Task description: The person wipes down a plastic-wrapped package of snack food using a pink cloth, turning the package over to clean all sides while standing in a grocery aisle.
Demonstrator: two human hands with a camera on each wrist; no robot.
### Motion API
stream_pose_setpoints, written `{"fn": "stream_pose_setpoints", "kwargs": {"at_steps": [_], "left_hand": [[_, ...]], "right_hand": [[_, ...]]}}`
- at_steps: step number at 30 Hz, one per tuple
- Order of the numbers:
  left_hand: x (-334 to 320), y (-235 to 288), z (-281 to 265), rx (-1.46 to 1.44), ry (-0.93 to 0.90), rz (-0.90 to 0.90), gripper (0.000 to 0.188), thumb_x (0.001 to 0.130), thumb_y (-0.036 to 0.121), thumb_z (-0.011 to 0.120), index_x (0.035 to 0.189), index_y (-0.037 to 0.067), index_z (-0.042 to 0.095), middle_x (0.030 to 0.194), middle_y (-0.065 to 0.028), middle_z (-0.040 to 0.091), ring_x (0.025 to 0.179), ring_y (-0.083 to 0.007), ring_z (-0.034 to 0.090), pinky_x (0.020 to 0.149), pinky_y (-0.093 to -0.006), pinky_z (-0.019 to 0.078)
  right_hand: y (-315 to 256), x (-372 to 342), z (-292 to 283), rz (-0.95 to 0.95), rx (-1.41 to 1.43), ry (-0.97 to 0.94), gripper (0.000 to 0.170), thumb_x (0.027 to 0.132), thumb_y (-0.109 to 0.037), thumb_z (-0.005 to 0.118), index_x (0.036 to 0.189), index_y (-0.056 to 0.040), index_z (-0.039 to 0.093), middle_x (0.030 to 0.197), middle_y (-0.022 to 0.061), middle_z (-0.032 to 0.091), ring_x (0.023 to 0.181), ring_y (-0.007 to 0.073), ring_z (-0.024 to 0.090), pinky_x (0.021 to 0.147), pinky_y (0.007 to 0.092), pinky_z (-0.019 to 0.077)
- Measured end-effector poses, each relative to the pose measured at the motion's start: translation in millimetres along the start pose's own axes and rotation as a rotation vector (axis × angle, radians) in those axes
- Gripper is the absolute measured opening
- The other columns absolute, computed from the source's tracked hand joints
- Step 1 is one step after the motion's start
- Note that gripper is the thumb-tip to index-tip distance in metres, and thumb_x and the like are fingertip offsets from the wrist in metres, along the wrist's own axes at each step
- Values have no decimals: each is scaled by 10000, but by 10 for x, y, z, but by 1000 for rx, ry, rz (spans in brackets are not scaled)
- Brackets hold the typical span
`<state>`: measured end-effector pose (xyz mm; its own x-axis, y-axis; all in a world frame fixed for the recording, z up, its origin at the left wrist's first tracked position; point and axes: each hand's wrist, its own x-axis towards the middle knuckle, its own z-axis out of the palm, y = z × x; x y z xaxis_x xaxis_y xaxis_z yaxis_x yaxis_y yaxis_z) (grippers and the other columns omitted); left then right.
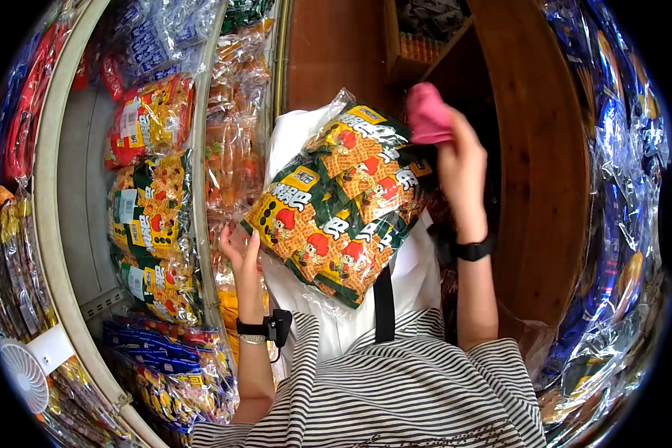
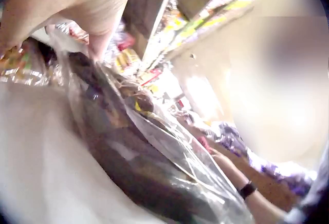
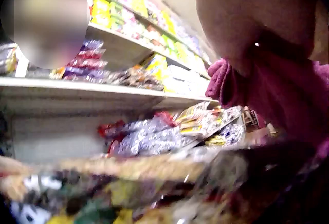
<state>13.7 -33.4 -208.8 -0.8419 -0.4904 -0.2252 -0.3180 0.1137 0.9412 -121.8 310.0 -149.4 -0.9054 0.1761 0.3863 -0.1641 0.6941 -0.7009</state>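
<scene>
Pinched the snack pack [image 1: 328, 209] at one clear edge with the left hand [image 1: 245, 263], so nearest there. Lay over white fabric [image 1: 287, 134], toward two o'clock from that hand, eight from the right hand [image 1: 463, 153]; ran lengthwise roughly seven to one. Gripped pink cloth [image 1: 428, 118] on the right; could not tell whether touching the pack. Saw similar packs [image 1: 151, 209] beyond, at nine, on grey shelving [image 1: 82, 209].

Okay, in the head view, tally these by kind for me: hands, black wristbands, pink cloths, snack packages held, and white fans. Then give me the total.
Hands: 2, left hand and right hand
Black wristbands: 2
Pink cloth: 1
Held snack package: 1
White fan: 1
Total: 7
</scene>
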Motion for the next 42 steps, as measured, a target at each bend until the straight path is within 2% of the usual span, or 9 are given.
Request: {"fn": "stream_pose_setpoints", "kwargs": {"at_steps": [2, 7, 14, 15, 20, 26, 28, 37, 42], "left_hand": [[-17, 29, 63, -532, -165, -321, 523, 983, 217, 560, 1437, 39, 371, 1429, -74, 436, 1325, -215, 406, 1106, -375, 316], [-33, -83, 71, -886, -199, -465, 434, 994, 227, 532, 1371, 28, 452, 1344, -90, 546, 1216, -205, 530, 1051, -380, 402], [-59, -65, 100, -771, -234, -400, 347, 980, 174, 528, 1274, -9, 545, 1254, -120, 604, 1135, -224, 593, 980, -371, 473], [-86, -350, 54, -523, -304, -96, 325, 985, 171, 524, 1249, -13, 569, 1269, -123, 590, 1133, -222, 594, 958, -358, 487], [-116, -50, 177, -841, -367, -302, 460, 1039, 319, 430, 1386, 17, 434, 1325, -87, 561, 1192, -209, 558, 1012, -382, 447], [-16, -172, 200, -1187, -451, -355, 588, 1034, 494, 311, 1435, 70, 388, 1409, -68, 492, 1281, -240, 486, 1075, -419, 389], [-134, -234, 233, -703, -219, -158, 588, 1014, 489, 351, 1460, 106, 367, 1459, -95, 434, 1337, -266, 426, 1124, -437, 323], [-113, -48, 269, -1136, -171, -595, 665, 991, 585, 290, 1477, 135, 342, 1481, -75, 407, 1364, -276, 390, 1137, -468, 303], [-133, -457, 121, -1061, -270, -395, 709, 992, 620, 228, 1455, 103, 373, 1448, -95, 447, 1318, -285, 448, 1108, -460, 350]], "right_hand": [[-209, -163, 284, -155, -122, -224, 460, 717, 105, 525, 1128, -68, 637, 1092, 185, 650, 1021, 369, 623, 898, 405, 514], [-926, -623, 529, -367, -69, -534, 473, 684, 52, 593, 1125, -106, 659, 1216, 159, 612, 1111, 334, 598, 938, 405, 498], [-792, -462, 609, -381, -117, -483, 360, 760, -21, 575, 1083, -152, 665, 1260, 131, 596, 1157, 316, 577, 1017, 443, 440], [-663, -343, 602, -368, -170, -428, 389, 763, -2, 562, 1109, -145, 664, 1270, 143, 589, 1178, 327, 561, 1066, 503, 377], [-428, -81, 592, -154, -161, -382, 528, 732, 97, 531, 1222, -84, 605, 1244, 224, 584, 1152, 389, 548, 1025, 507, 395], [-1236, -758, 974, -430, 27, -611, 293, 774, -53, 567, 1061, -84, 620, 1133, 159, 611, 1148, 347, 561, 994, 473, 427], [-1509, -880, 942, -528, 116, -783, 329, 797, -70, 567, 1120, -93, 626, 1244, 180, 581, 1210, 373, 530, 1057, 479, 394], [-1513, -846, 1495, -575, -60, -685, 236, 800, -133, 571, 1021, -120, 653, 1204, 134, 595, 1225, 351, 507, 1048, 518, 376], [-1461, -932, 923, -666, 99, -904, 221, 802, -131, 559, 1005, -118, 642, 1225, 109, 587, 1271, 336, 480, 1075, 509, 363]]}}
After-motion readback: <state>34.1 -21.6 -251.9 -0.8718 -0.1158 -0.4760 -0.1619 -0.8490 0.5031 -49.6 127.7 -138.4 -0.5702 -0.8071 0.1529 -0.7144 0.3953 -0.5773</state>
